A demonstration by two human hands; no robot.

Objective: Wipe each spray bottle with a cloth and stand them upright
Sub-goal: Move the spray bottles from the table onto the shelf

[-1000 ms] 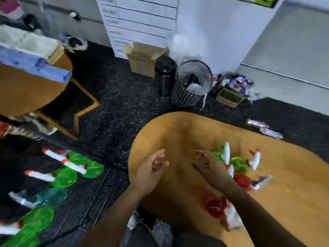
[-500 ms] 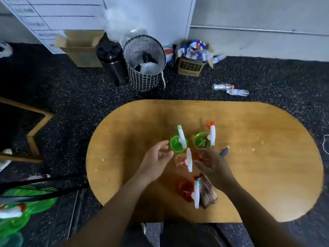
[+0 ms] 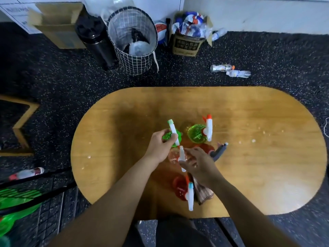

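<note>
i see my left hand (image 3: 160, 147) wrapped around a green spray bottle (image 3: 171, 135) standing on the oval table (image 3: 267, 157). my right hand (image 3: 199, 164) curls on the pale bottle (image 3: 180, 155) beside it. further right stands another green bottle (image 3: 198, 133); a red bottle (image 3: 181, 190) and cloth (image 3: 203, 193) sit nearer me.

An office or storeroom corner is suggested, though little of the room is seen. A dark speckled carpet floor (image 3: 249, 56) is covered with an oval wooden table (image 3: 258, 157), a white wire-grid wastebasket (image 3: 135, 56), an open cardboard box (image 3: 58, 25) and white labelled drawers (image 3: 12, 9).
</note>
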